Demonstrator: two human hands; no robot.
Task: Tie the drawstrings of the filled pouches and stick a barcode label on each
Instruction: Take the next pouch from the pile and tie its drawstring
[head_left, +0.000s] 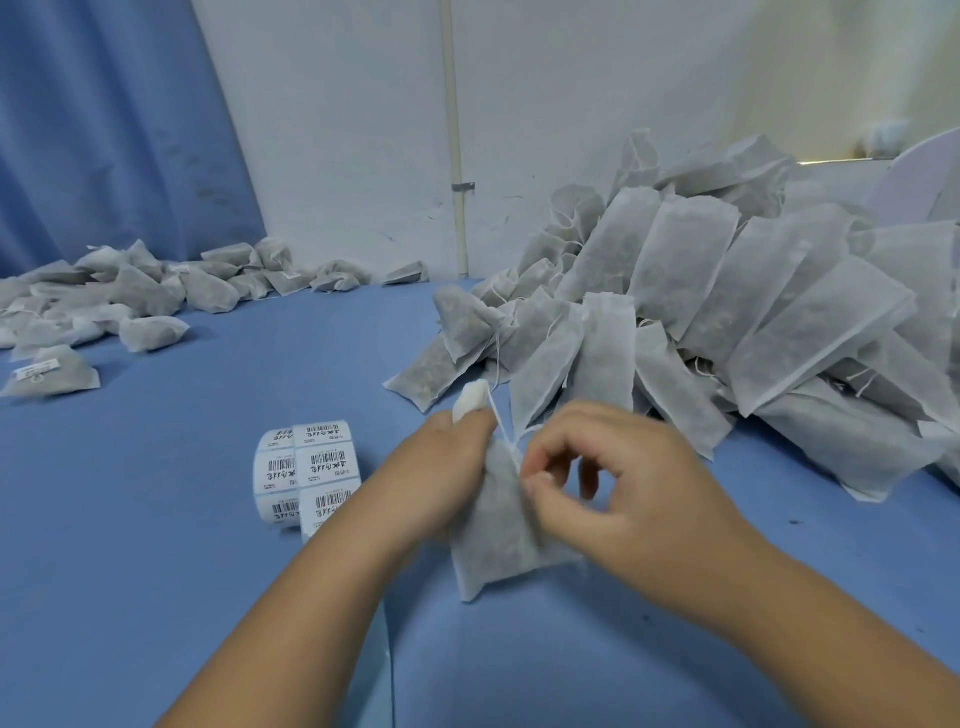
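Note:
A filled grey mesh pouch (501, 540) hangs between both hands just above the blue table. My left hand (441, 467), one finger wrapped in white tape, grips the pouch's gathered neck. My right hand (618, 483) pinches the white drawstring (506, 431) at the neck with thumb and forefinger. A roll of barcode labels (306, 470) lies on the table just left of my left hand.
A big heap of flat, untied pouches (727, 312) fills the right side of the blue table (182, 519). Tied pouches (130, 291), some bearing labels, are scattered at the far left. A white wall and blue curtain stand behind.

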